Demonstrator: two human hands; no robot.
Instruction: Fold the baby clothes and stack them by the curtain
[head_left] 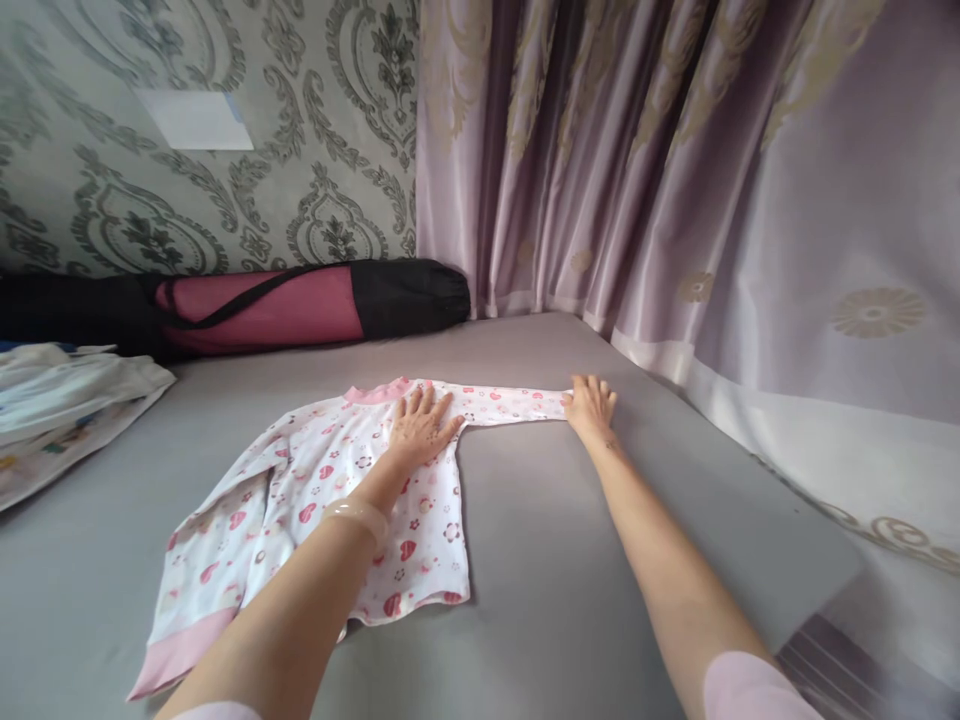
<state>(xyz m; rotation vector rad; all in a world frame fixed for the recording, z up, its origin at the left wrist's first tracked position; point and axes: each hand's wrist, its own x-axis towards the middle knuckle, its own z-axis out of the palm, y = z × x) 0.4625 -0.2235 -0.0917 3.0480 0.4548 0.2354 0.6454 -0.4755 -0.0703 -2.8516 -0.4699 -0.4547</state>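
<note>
Shirt [431, 500] lies lengthwise near to far, collar [375, 394] pointing away.

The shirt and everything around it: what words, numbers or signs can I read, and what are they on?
There are none you can read.
The shirt: some hearts may have tiny marks inside, too small and blurred to read.
The white rectangle on the wall: no readable writing.

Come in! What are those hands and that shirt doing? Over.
Left hand flat on the shirt, fingers spread. Right hand closed on the outstretched sleeve's end. Black-and-pink bag beyond, apart from the shirt.
</note>
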